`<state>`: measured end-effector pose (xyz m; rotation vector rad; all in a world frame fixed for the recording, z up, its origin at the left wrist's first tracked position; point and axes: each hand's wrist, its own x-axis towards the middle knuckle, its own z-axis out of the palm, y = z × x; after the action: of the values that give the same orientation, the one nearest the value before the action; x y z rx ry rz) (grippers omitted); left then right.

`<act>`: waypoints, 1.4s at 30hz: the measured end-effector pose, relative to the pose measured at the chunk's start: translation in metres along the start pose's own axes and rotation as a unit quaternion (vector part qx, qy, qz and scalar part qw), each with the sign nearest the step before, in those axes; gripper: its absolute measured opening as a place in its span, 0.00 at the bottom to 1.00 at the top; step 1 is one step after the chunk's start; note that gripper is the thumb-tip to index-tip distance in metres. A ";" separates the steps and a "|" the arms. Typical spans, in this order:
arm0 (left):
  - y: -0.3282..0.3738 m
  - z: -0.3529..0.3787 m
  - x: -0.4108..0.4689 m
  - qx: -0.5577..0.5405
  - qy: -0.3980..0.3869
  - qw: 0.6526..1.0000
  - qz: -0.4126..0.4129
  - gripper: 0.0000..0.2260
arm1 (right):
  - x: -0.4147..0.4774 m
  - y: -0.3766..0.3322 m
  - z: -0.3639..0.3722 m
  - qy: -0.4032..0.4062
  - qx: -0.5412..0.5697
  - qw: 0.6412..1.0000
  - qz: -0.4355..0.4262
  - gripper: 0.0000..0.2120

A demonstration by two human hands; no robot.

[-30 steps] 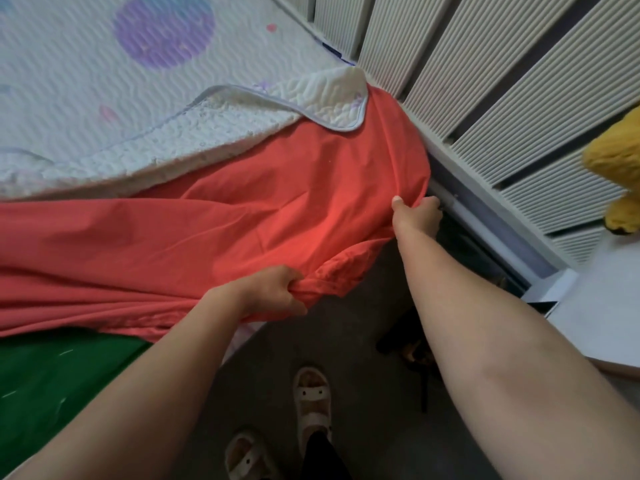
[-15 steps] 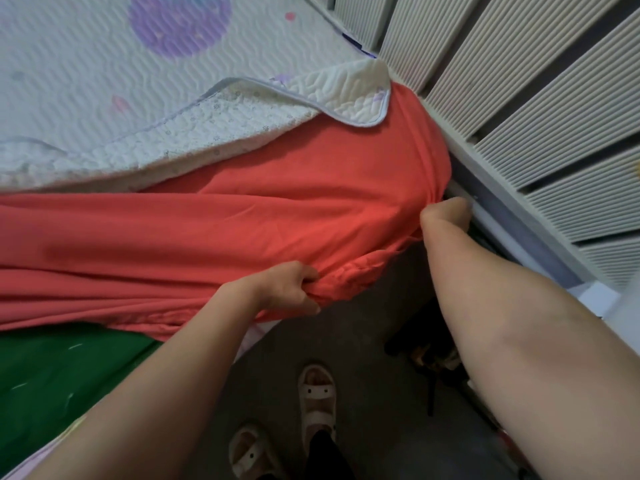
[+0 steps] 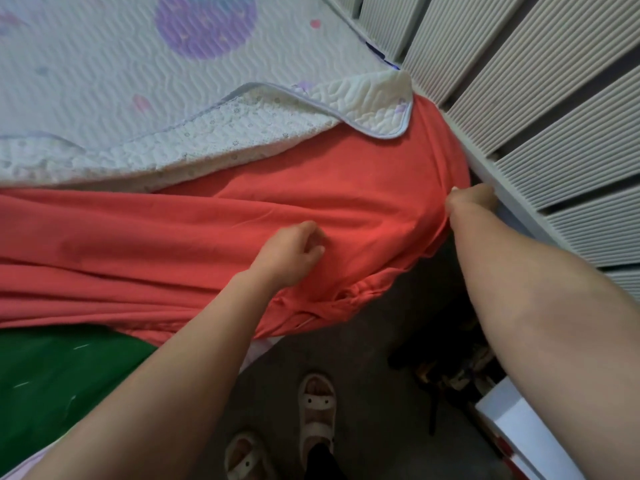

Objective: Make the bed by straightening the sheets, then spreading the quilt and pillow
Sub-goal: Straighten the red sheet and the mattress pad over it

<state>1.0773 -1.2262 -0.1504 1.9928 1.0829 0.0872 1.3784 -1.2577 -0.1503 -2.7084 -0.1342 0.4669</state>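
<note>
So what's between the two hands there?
Only smooth red sheet stretches between the left hand and the right hand, seen in the head view.

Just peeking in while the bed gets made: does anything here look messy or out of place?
Yes. The white quilted pad has its corner flipped back, showing its underside, and sits askew over the red sheet. The sheet's hem is bunched at the mattress corner, where the right hand pulls it.

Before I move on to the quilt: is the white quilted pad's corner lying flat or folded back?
Folded back. The quilted pad's corner is flipped over, its floral underside showing, leaving the red sheet exposed at the bed's edge.
</note>
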 end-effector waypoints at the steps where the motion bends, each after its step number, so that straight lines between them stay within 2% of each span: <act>1: 0.001 0.002 0.006 0.010 0.015 1.000 0.004 0.10 | 0.004 0.001 0.001 0.010 0.012 1.000 0.007 0.23; 6: 0.006 0.011 0.027 0.036 0.032 0.999 0.012 0.15 | 0.018 -0.004 -0.014 0.124 0.016 0.991 -0.047 0.15; 8: 0.005 0.014 0.031 0.048 0.036 0.998 0.005 0.15 | 0.026 -0.008 -0.023 0.146 0.046 0.988 -0.031 0.15; 10: 0.003 0.017 0.035 0.054 0.040 0.998 -0.002 0.14 | 0.033 -0.007 -0.018 0.104 0.057 0.993 -0.027 0.14; 12: 0.003 0.020 0.039 0.055 0.041 0.998 -0.010 0.13 | 0.035 -0.002 -0.007 0.018 0.066 0.996 -0.063 0.16; 14: 0.003 0.020 0.040 0.056 0.036 0.998 -0.007 0.13 | 0.035 0.002 0.004 -0.027 0.074 0.993 -0.093 0.13; 17: 0.003 0.018 0.043 0.059 0.024 0.998 -0.005 0.13 | 0.035 0.002 0.007 -0.014 0.065 0.992 -0.111 0.15; 21: 0.004 0.015 0.048 0.063 0.007 0.998 -0.014 0.12 | 0.031 -0.007 0.000 0.042 0.040 0.991 -0.123 0.11; 25: 0.005 0.012 0.052 0.060 -0.010 0.998 -0.022 0.12 | 0.034 -0.009 0.002 0.018 0.027 0.992 -0.125 0.05; 31: 0.005 0.011 0.055 0.057 -0.019 0.998 -0.022 0.12 | 0.044 -0.014 0.006 -0.036 0.015 0.992 -0.124 0.10; 37: 0.004 0.011 0.057 0.055 -0.024 0.998 -0.026 0.12 | 0.048 -0.014 -0.003 0.015 0.038 0.990 -0.136 0.07; 42: 0.005 0.010 0.058 0.049 -0.027 0.998 -0.032 0.12 | 0.048 -0.016 -0.009 0.040 0.046 0.988 -0.141 0.14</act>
<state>1.1208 -1.1925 -0.1715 2.0342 1.1345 -0.0551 1.4259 -1.2385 -0.1503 -2.5591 -0.4540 0.2721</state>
